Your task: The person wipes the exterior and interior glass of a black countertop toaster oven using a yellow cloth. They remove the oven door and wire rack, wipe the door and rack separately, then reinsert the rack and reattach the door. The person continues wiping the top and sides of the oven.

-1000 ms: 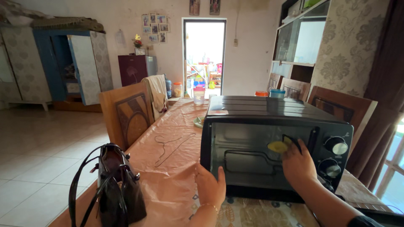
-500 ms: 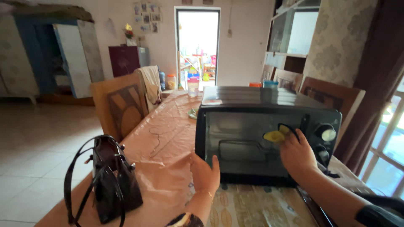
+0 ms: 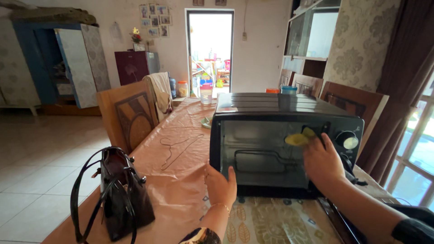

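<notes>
A black toaster oven [image 3: 280, 108] with a glass door stands on the table [image 3: 181, 180]. My right hand [image 3: 322, 163] presses a yellow cloth [image 3: 298, 138] against the upper right of the glass door, beside two round knobs [image 3: 348, 141]. My left hand [image 3: 220, 186] rests flat against the oven's lower left corner, thumb up along its edge, holding nothing.
A dark handbag [image 3: 120, 196] stands at the table's left edge. A wire hanger [image 3: 178, 149] lies on the pink table cover. Wooden chairs [image 3: 129, 118] flank the table, with jars and a cup [image 3: 206, 94] at the far end. A cabinet is at right.
My right hand has slid the yellow cloth upward on the glass door. My left hand stays at the oven's lower left corner. The camera view shifted slightly.
</notes>
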